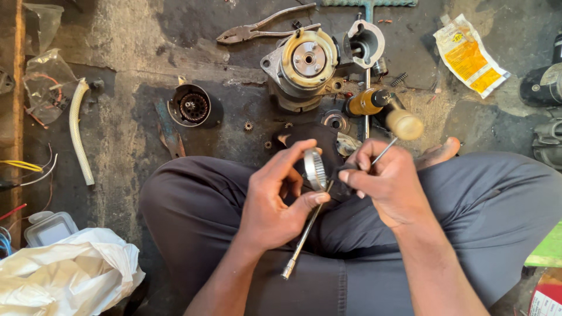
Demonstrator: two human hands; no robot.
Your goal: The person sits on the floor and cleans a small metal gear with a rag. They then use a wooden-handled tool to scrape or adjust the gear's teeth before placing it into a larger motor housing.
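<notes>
My left hand (274,196) grips a toothed metal ring gear (315,168) between thumb and fingers, held on edge over my lap. My right hand (387,181) pinches a dark rag (328,153) against the ring and also holds a thin tool whose shaft runs up to a round wooden handle (405,124). A long metal socket rod (303,234) lies across my lap under the hands. I sit cross-legged in dark trousers, one bare foot (439,153) showing.
On the oily floor lie a motor housing (304,64), a small geared cup (191,106), pliers (257,29), a yellow-handled screwdriver (366,102), tiny gears (249,125), a white hose (79,131), a yellow packet (471,55), plastic bags (64,281) and wires (23,167).
</notes>
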